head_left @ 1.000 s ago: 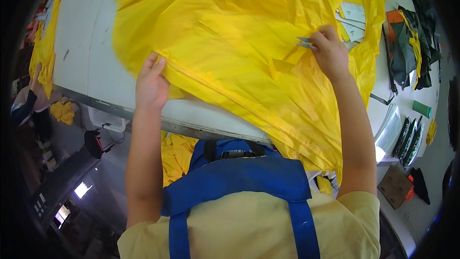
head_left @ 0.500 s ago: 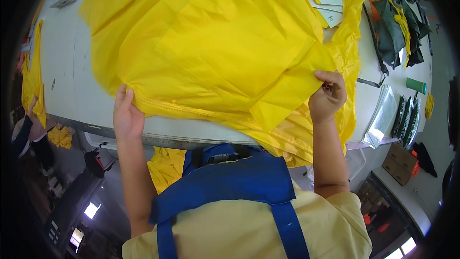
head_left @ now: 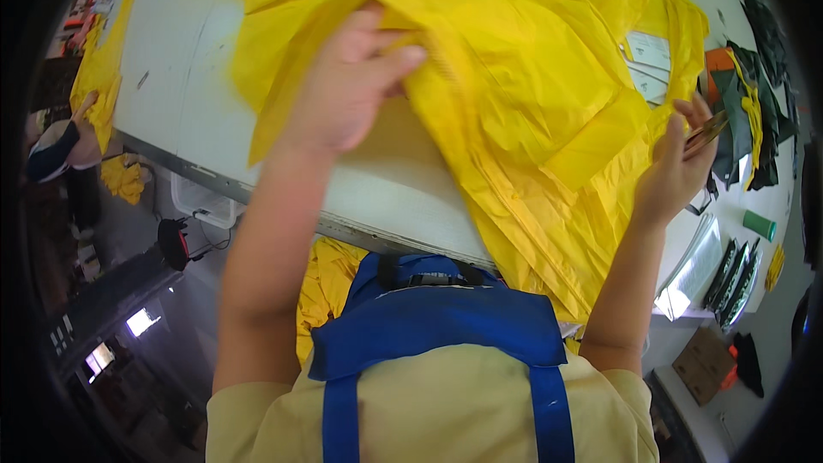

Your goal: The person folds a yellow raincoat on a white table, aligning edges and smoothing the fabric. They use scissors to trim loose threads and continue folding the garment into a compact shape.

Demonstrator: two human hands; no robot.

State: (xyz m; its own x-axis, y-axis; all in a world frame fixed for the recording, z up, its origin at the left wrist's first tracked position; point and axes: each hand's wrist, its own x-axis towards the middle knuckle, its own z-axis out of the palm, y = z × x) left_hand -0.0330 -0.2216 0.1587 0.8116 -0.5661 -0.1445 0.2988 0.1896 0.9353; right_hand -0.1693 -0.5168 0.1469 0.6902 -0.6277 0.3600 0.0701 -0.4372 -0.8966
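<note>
A yellow waterproof jacket (head_left: 549, 69) with a zip along its front edge spreads over the white table (head_left: 411, 180), its lower part hanging over the near edge. My left hand (head_left: 356, 86), slightly blurred, is at the raised zip edge, fingers partly under the fabric and thumb against it. To the right, my right hand (head_left: 677, 163) is curled around a small metal tool (head_left: 707, 133), which looks like thread snips but is partly covered by the fingers. That hand is beside the jacket's right side; whether it also pinches fabric is unclear.
White printed cards (head_left: 649, 53) lie by the jacket. At right are dark green garments (head_left: 759, 137), a green cylinder (head_left: 759, 225), and clear and black plastic packets (head_left: 733, 283). Another person's hand (head_left: 86, 107) touches yellow fabric at far left. A clear bin (head_left: 201, 201) is below the table.
My left hand has moved right and away from me, lifting and folding the zip edge inward. The view has shifted, and my right hand appears farther right with its fingers loosened.
</note>
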